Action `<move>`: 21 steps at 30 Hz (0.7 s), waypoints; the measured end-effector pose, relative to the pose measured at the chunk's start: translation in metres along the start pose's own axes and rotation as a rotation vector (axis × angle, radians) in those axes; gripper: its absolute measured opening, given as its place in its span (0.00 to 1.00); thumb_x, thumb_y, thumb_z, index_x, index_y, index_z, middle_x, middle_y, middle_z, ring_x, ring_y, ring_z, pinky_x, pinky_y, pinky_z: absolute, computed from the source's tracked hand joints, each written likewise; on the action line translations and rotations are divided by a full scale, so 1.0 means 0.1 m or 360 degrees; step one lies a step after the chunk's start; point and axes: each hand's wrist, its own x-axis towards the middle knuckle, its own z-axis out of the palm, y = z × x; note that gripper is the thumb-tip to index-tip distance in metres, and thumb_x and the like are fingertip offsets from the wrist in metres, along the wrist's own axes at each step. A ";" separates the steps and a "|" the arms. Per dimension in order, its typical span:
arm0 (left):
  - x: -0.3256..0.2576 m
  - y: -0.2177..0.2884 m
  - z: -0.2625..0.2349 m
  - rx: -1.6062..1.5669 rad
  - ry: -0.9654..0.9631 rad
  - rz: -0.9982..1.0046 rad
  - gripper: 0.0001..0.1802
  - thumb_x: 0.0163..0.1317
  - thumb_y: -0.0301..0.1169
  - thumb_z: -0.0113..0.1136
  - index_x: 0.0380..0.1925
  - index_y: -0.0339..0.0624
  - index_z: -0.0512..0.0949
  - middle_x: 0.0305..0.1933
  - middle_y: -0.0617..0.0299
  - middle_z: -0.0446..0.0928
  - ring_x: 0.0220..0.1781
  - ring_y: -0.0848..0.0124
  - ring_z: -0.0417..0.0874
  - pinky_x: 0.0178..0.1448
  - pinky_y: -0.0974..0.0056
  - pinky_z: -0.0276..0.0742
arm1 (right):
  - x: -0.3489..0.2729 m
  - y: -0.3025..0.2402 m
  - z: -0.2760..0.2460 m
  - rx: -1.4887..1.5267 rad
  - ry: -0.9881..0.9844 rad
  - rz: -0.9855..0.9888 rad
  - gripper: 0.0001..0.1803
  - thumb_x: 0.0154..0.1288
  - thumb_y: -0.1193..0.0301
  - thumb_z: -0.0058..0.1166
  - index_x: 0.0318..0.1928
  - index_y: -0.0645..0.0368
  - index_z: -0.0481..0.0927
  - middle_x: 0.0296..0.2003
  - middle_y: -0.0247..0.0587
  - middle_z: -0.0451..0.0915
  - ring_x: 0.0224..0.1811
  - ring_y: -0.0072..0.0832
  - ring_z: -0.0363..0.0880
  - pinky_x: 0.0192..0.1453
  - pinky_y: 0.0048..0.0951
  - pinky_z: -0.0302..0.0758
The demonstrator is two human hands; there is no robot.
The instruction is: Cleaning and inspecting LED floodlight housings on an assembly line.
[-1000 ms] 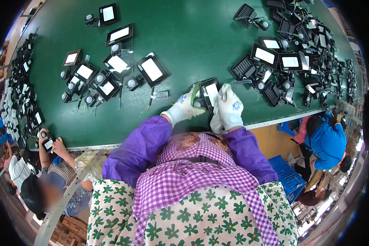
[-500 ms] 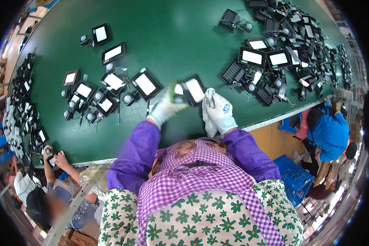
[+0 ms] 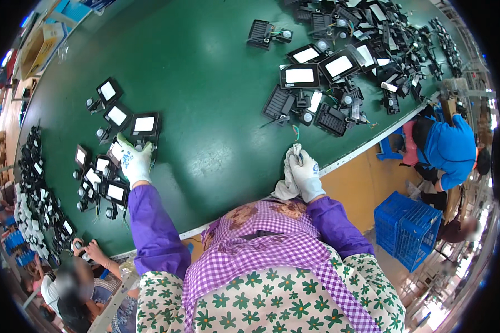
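Note:
My left hand (image 3: 132, 160), in a white glove, reaches out to the left and rests on the lower edge of a black flood lamp with a white panel (image 3: 144, 124) on the green table (image 3: 205, 100). Similar lamps (image 3: 106, 91) lie in a row beside it. My right hand (image 3: 306, 173), also gloved, stays near the table's front edge and is closed on a white cloth (image 3: 288, 183). Purple sleeves cover both forearms.
A heap of black lamps (image 3: 339, 66) lies at the far right of the table, another row (image 3: 39, 194) along the left edge. A person in blue (image 3: 447, 150) sits at right beside a blue crate (image 3: 408, 227). Another person's hands (image 3: 89, 252) work at lower left.
My left hand has carried the lamp from in front of me out to the left and set it down among the others. My right hand stayed near the table edge with the cloth.

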 end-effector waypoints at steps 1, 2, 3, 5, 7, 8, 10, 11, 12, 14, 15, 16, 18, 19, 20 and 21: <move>-0.04 0.43 -0.24 0.0150 0.0085 0.0015 0.48 0.48 0.38 0.73 0.69 0.41 0.62 0.48 0.48 0.78 0.52 0.55 0.78 0.57 0.54 0.74 | -0.01 -0.02 -0.01 0.0045 0.0012 0.0021 0.17 0.64 0.59 0.55 0.48 0.55 0.80 0.39 0.54 0.83 0.43 0.53 0.81 0.46 0.47 0.76; -0.07 0.78 -0.35 0.0296 0.0165 0.0025 0.44 0.49 0.38 0.73 0.67 0.40 0.65 0.48 0.47 0.78 0.53 0.54 0.77 0.57 0.53 0.74 | -0.01 -0.03 -0.01 0.0050 0.0016 0.0021 0.17 0.64 0.59 0.55 0.48 0.55 0.80 0.39 0.54 0.83 0.43 0.53 0.81 0.46 0.47 0.76; -0.11 1.19 -0.42 0.0100 0.0163 0.0303 0.41 0.50 0.38 0.71 0.64 0.40 0.68 0.48 0.48 0.78 0.52 0.54 0.78 0.56 0.53 0.75 | -0.01 -0.03 -0.01 0.0031 -0.0008 0.0048 0.17 0.64 0.59 0.55 0.47 0.55 0.80 0.39 0.54 0.83 0.43 0.52 0.81 0.46 0.46 0.76; -0.20 1.91 -0.19 -0.0353 0.0173 0.0993 0.29 0.54 0.36 0.67 0.58 0.44 0.75 0.51 0.49 0.79 0.52 0.54 0.79 0.58 0.54 0.75 | 0.00 -0.05 0.00 -0.0037 -0.0038 0.0071 0.16 0.64 0.58 0.55 0.46 0.55 0.80 0.38 0.54 0.83 0.43 0.52 0.81 0.46 0.46 0.76; -0.47 2.71 -0.08 -0.0436 -0.0417 0.1377 0.25 0.55 0.38 0.65 0.53 0.44 0.77 0.50 0.51 0.79 0.51 0.54 0.80 0.56 0.54 0.76 | 0.00 -0.07 0.02 -0.0013 -0.0060 0.0032 0.16 0.64 0.58 0.55 0.45 0.54 0.80 0.38 0.53 0.83 0.43 0.52 0.81 0.46 0.46 0.76; -0.64 3.02 0.06 -0.0338 -0.0668 0.1485 0.24 0.54 0.40 0.65 0.51 0.44 0.77 0.47 0.50 0.79 0.50 0.53 0.80 0.55 0.52 0.76 | 0.01 -0.07 0.01 -0.0012 -0.0063 0.0014 0.15 0.64 0.58 0.55 0.45 0.54 0.80 0.38 0.53 0.83 0.43 0.52 0.81 0.47 0.46 0.76; -0.93 3.41 0.37 0.0137 -0.0994 0.1807 0.27 0.52 0.43 0.67 0.52 0.46 0.75 0.46 0.50 0.77 0.48 0.53 0.80 0.52 0.50 0.77 | 0.00 -0.09 0.02 0.0037 -0.0074 -0.0027 0.16 0.64 0.57 0.55 0.45 0.54 0.80 0.39 0.53 0.83 0.43 0.52 0.81 0.47 0.47 0.76; -1.09 3.49 0.55 0.0330 -0.1135 0.1857 0.29 0.51 0.44 0.68 0.53 0.47 0.74 0.48 0.52 0.77 0.50 0.55 0.81 0.51 0.51 0.77 | 0.00 -0.07 0.03 0.0020 -0.0067 -0.0021 0.17 0.64 0.57 0.54 0.46 0.54 0.80 0.39 0.53 0.83 0.43 0.53 0.81 0.47 0.47 0.76; -1.20 3.57 0.68 0.0523 -0.1323 0.1756 0.27 0.55 0.39 0.66 0.55 0.47 0.73 0.47 0.53 0.78 0.50 0.55 0.82 0.50 0.53 0.78 | 0.00 -0.06 0.04 0.0004 -0.0068 -0.0020 0.17 0.65 0.56 0.53 0.46 0.54 0.80 0.39 0.54 0.83 0.44 0.53 0.81 0.47 0.47 0.76; -1.33 3.55 1.04 0.0561 -0.1091 0.1815 0.25 0.57 0.33 0.62 0.56 0.47 0.72 0.46 0.53 0.78 0.47 0.56 0.84 0.47 0.54 0.79 | -0.03 -0.07 0.00 -0.0006 -0.0065 -0.0048 0.19 0.65 0.56 0.52 0.47 0.56 0.80 0.40 0.55 0.83 0.44 0.53 0.81 0.48 0.47 0.76; -1.33 3.56 1.06 0.0586 -0.1137 0.1860 0.25 0.58 0.30 0.60 0.57 0.47 0.72 0.46 0.53 0.78 0.45 0.56 0.85 0.45 0.54 0.79 | -0.04 -0.07 0.00 0.0036 -0.0024 -0.0029 0.19 0.65 0.56 0.52 0.48 0.56 0.80 0.40 0.56 0.83 0.44 0.54 0.81 0.48 0.47 0.76; -1.32 3.55 1.07 0.0614 -0.1183 0.1900 0.24 0.58 0.28 0.58 0.58 0.47 0.71 0.46 0.53 0.78 0.43 0.56 0.85 0.43 0.54 0.80 | -0.04 -0.08 0.00 0.0079 0.0011 -0.0013 0.19 0.65 0.56 0.52 0.48 0.56 0.80 0.40 0.56 0.83 0.43 0.54 0.81 0.48 0.47 0.76; -1.24 3.44 0.87 0.0361 -0.1179 0.1905 0.25 0.57 0.31 0.60 0.56 0.46 0.71 0.46 0.52 0.77 0.42 0.55 0.85 0.43 0.53 0.80 | -0.04 -0.04 -0.04 0.0079 -0.0014 0.0017 0.19 0.65 0.57 0.52 0.48 0.57 0.80 0.39 0.57 0.83 0.43 0.55 0.81 0.47 0.47 0.76; -1.17 3.33 0.72 0.0099 -0.1168 0.1898 0.25 0.56 0.34 0.62 0.55 0.45 0.71 0.46 0.50 0.77 0.42 0.54 0.85 0.43 0.53 0.80 | -0.04 0.00 -0.03 0.0113 0.0011 0.0040 0.18 0.65 0.58 0.52 0.48 0.57 0.80 0.39 0.57 0.83 0.43 0.55 0.81 0.47 0.47 0.76; -1.11 3.19 0.60 -0.0160 -0.1145 0.1870 0.26 0.54 0.37 0.65 0.54 0.44 0.71 0.46 0.48 0.76 0.41 0.52 0.85 0.43 0.52 0.81 | -0.04 0.02 -0.03 0.0144 0.0026 0.0052 0.18 0.65 0.58 0.52 0.48 0.57 0.79 0.39 0.57 0.83 0.43 0.55 0.81 0.47 0.47 0.76; -1.07 2.99 0.55 -0.0316 -0.1060 0.1730 0.27 0.53 0.39 0.66 0.52 0.43 0.71 0.47 0.48 0.75 0.42 0.51 0.84 0.44 0.53 0.81 | -0.04 -0.01 -0.04 0.0154 0.0009 0.0078 0.18 0.66 0.59 0.52 0.48 0.57 0.79 0.40 0.58 0.82 0.43 0.55 0.81 0.47 0.47 0.76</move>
